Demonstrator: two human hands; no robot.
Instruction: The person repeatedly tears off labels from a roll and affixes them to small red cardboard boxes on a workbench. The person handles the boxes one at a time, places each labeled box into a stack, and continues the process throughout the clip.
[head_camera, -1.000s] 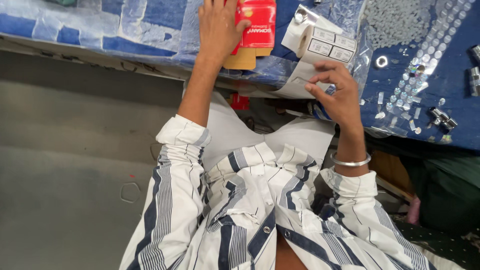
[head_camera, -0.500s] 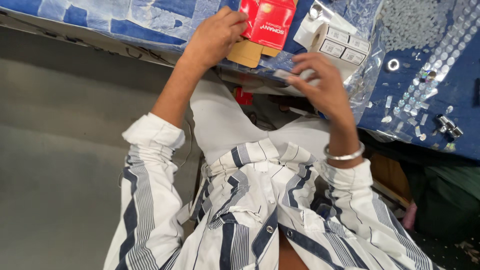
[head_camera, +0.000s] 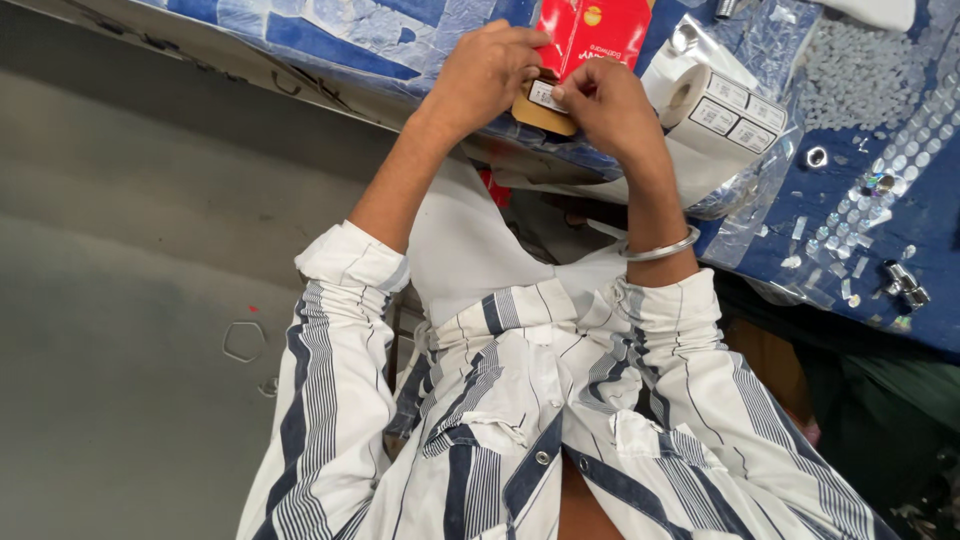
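Blue-covered table (head_camera: 900, 230): red box (head_camera: 590, 30), white label roll (head_camera: 715, 110), both hands' fingers (head_camera: 575, 95) pinching a small white label (head_camera: 545, 96).

Looks like a small packing workshop: desk (head_camera: 900, 290) covered in blue plastic sheet, label roll (head_camera: 715, 110), scattered metal fittings (head_camera: 905, 285), bare concrete floor (head_camera: 130, 300).

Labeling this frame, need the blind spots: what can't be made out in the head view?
Head view:
- Red box: top cut off by the frame's upper edge.
- Small white label: print too small to read; partly covered by the fingers of the left hand and right hand.
- Label roll: its lower side is hidden by the right forearm and clear plastic wrap.
- Small metal parts: too small to identify.
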